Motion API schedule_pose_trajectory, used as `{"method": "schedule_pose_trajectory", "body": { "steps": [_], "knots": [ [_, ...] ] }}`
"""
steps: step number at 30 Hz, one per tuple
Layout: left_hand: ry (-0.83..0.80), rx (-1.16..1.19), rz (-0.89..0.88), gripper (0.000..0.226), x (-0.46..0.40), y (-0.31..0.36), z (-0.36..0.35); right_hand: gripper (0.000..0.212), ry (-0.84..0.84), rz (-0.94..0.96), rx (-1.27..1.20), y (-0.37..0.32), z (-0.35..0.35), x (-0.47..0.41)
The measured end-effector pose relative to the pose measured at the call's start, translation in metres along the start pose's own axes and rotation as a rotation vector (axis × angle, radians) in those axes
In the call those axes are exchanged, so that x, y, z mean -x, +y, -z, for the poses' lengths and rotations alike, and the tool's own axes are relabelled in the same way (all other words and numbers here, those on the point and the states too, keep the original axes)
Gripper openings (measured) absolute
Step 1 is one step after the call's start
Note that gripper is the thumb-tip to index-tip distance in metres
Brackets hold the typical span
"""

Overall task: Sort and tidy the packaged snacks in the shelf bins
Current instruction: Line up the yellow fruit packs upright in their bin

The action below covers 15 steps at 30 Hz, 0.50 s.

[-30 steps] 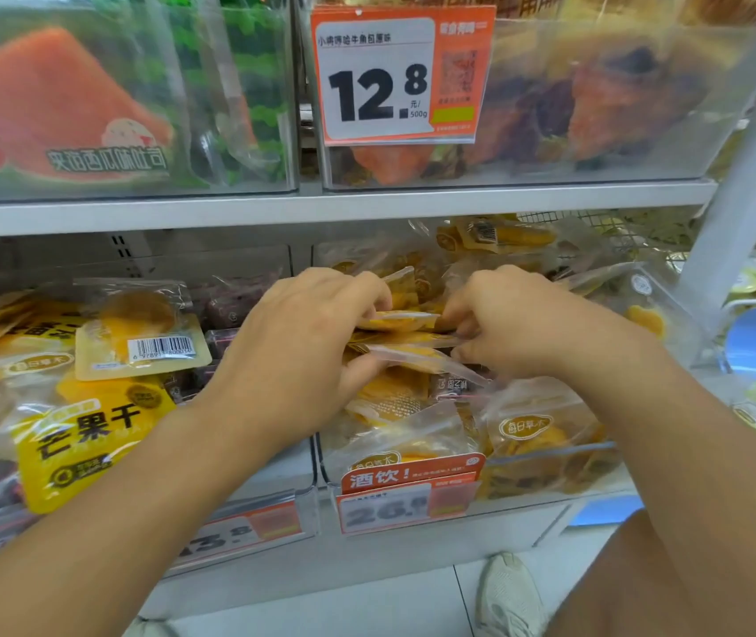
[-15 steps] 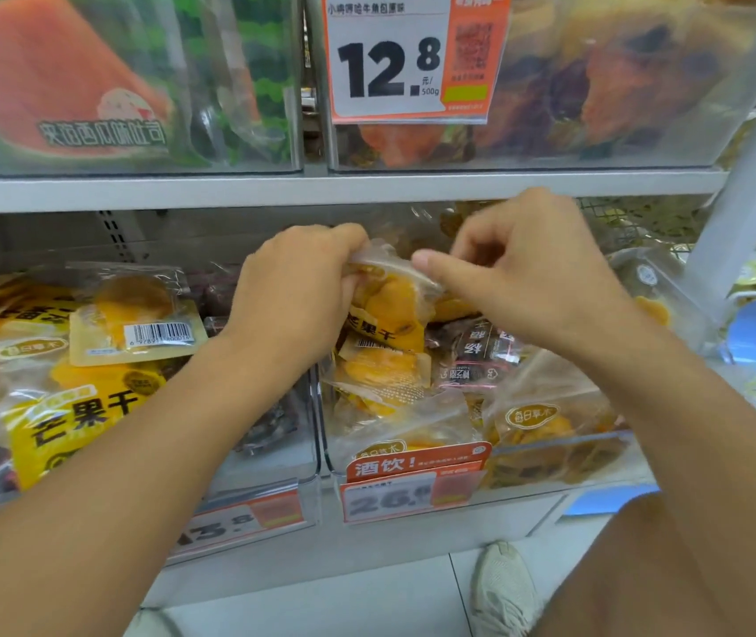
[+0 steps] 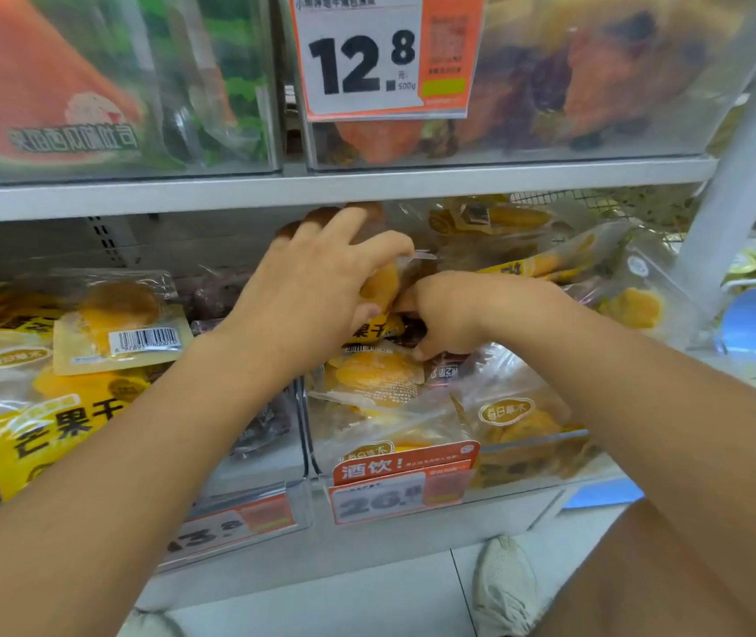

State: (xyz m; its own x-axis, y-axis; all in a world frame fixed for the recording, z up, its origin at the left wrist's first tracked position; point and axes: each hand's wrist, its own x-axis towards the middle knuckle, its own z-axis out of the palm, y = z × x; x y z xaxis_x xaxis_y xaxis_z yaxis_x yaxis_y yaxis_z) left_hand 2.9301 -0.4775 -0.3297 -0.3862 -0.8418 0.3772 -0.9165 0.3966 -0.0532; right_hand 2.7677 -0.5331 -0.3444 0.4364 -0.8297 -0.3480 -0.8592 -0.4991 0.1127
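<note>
Both hands are in the middle clear bin [image 3: 528, 471] on the lower shelf, which is full of yellow dried-mango packets. My left hand [image 3: 316, 291] grips a clear mango packet [image 3: 383, 287] from above, fingers curled over its top. My right hand [image 3: 454, 314] is lower and to the right, its fingers curled down into the pile onto a dark packet [image 3: 413, 333]; I cannot tell whether it holds that packet. More mango packets [image 3: 376, 379] lie below the hands.
The left bin [image 3: 229, 512] holds yellow mango packets [image 3: 123, 328] and dark ones. The upper shelf [image 3: 321, 186] carries clear bins with a 12.8 price tag [image 3: 385, 52]. A white post [image 3: 744, 167] stands right. My shoe [image 3: 505, 581] is on the floor below.
My left hand has moved up and right with the mango packet. My right hand let go of the packet's top and dropped down into the pile.
</note>
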Motion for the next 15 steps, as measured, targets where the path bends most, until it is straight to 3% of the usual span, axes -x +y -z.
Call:
{"method": "schedule_pose_trajectory", "body": {
  "steps": [3,6,8,12,15],
  "knots": [
    [-0.008,-0.03,0.053,0.04,-0.001,-0.002,0.0,0.021,-0.129,-0.041,0.183,-0.011,-0.001,-0.01],
    [-0.032,-0.004,0.156,0.03,0.001,-0.005,0.0,0.003,-0.044,0.003,0.251,-0.018,0.001,-0.01],
    [-0.028,-0.048,0.187,0.029,0.002,-0.004,-0.001,0.009,0.096,0.014,0.217,-0.018,0.002,-0.008],
    [-0.013,-0.096,0.204,0.021,0.002,0.001,-0.008,0.025,0.129,0.011,0.159,-0.011,0.006,-0.005],
    [0.029,-0.082,0.217,0.026,0.001,0.001,-0.009,0.041,0.2,0.073,0.154,-0.006,0.014,0.005]
  ]
}}
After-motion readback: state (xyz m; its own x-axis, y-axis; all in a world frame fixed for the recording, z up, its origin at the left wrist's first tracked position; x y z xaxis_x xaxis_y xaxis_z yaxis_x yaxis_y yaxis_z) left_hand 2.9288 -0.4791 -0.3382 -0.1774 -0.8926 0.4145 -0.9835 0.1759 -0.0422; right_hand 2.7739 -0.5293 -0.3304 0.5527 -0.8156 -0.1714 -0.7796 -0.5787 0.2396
